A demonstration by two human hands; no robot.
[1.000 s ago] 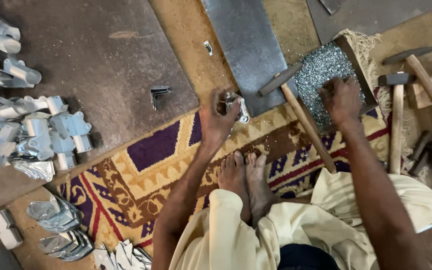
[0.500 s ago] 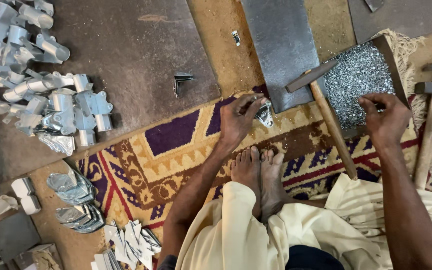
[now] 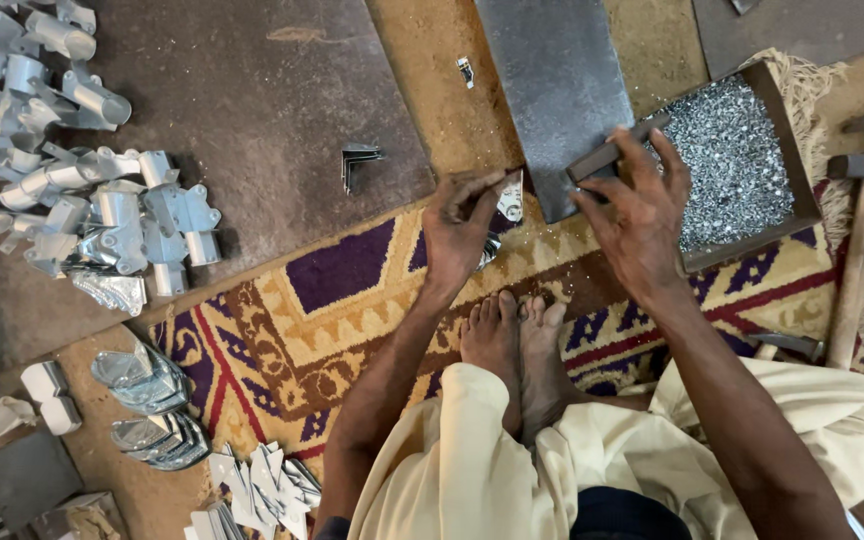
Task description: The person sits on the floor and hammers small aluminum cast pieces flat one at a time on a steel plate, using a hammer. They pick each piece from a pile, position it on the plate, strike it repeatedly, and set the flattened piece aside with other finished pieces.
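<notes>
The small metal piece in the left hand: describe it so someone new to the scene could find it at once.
Start at the dark steel plate lying on the floor at top centre. At its lower left corner, over the edge of the patterned rug, the left hand pinches a small shiny metal piece. Unlike the piled parts at far left, it is single, flat and held up between fingertips.

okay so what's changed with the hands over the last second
The right hand left the tray of small metal bits and moved toward the dark steel plate. The left hand kept holding its small shiny metal piece. The hammers stayed put.
</notes>
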